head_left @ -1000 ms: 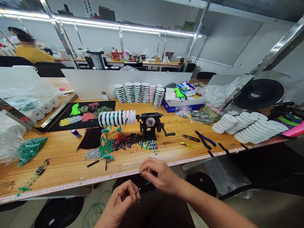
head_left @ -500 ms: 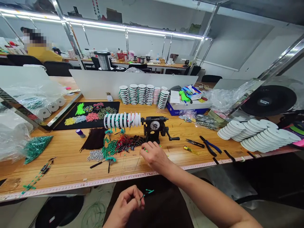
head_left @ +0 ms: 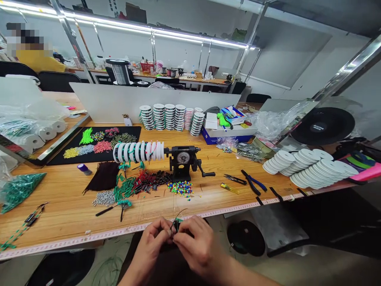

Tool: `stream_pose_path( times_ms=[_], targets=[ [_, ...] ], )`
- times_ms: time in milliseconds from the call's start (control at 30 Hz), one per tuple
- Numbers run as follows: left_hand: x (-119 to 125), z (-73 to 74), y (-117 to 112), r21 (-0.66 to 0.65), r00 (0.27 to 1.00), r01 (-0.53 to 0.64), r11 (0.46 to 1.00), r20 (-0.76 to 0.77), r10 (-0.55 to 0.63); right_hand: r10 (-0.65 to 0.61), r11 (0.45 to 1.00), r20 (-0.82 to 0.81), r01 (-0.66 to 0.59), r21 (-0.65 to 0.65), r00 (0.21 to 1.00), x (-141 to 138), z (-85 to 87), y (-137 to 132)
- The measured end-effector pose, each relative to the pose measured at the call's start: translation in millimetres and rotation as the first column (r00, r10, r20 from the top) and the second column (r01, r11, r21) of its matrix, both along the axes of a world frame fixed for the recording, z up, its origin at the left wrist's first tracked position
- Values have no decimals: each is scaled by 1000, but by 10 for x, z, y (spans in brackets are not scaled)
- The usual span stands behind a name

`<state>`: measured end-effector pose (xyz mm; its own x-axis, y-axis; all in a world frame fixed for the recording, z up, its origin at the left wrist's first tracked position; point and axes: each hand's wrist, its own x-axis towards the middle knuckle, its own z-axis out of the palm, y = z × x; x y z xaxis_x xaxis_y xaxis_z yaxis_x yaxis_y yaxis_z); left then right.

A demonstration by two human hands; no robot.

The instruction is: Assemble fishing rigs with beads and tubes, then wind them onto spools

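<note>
Left beyond the grip, green tubes (head_left: 125, 188) lie loose, likely for easy reach. The left hand (head_left: 156, 240) pinches a line (head_left: 175, 217) between both hands, apparently steadying it for the right hand (head_left: 196, 242), whose hold is too hidden to tell.

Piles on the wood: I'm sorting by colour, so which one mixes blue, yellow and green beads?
The multicoloured pile, just in front of the black crank machine. The silver-grey pile and the green pile each look mainly one colour.
</note>
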<state>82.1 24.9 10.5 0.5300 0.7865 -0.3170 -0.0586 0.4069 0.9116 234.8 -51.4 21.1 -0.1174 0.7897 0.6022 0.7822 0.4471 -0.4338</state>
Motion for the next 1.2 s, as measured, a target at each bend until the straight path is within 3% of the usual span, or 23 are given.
stream_pose_path(
  times_ms=[167, 367, 433, 500, 600, 667, 800, 933, 1000, 1033, 1100, 1200],
  targets=[
    [120, 90, 78, -186, 996, -25, 982, 81, 41, -73, 989, 62, 65, 130, 995, -106, -125, 16],
    [157, 135, 170, -332, 996, -15, 943, 74, 42, -33, 984, 229, -8, 178, 973, -135, -188, 25],
    [164, 158, 180, -379, 997, -23, 925, 62, 50, 1, 984, 213, -40, 175, 977, -111, -171, 21],
    [169, 180, 185, -393, 998, -20, 919, 51, 44, 31, 989, 90, -43, 143, 995, -54, -153, 36],
    [171, 184, 198, -297, 1000, 6, 955, 17, -1, -17, 1000, -172, 17, 0, 985, 79, -165, 127],
    [167, 155, 215, -183, 999, 36, 982, -32, -43, -70, 991, -234, 40, -131, 970, 164, -206, 223],
    [150, 74, 262, 91, 974, 124, 988, -200, -104, -77, 953, -100, 44, -300, 992, 249, -293, 361],
    [102, 63, 276, 315, 955, 150, 937, -292, -55, -44, 962, 106, 71, -264, 993, 290, -279, 333],
    [63, 60, 267, 493, 912, 219, 842, -411, 4, -4, 984, 138, 28, -177, 990, 315, -251, 312],
    [42, 50, 262, 590, 882, 274, 760, -469, 46, 22, 992, 126, -6, -130, 992, 325, -239, 317],
    [3, 12, 256, 752, 839, 375, 543, -524, 147, 82, 995, 50, -79, -62, 995, 332, -225, 369],
    [-36, -42, 271, 859, 832, 439, 266, -500, 242, 169, 980, -104, -178, -89, 980, 309, -225, 553]
  ],
)
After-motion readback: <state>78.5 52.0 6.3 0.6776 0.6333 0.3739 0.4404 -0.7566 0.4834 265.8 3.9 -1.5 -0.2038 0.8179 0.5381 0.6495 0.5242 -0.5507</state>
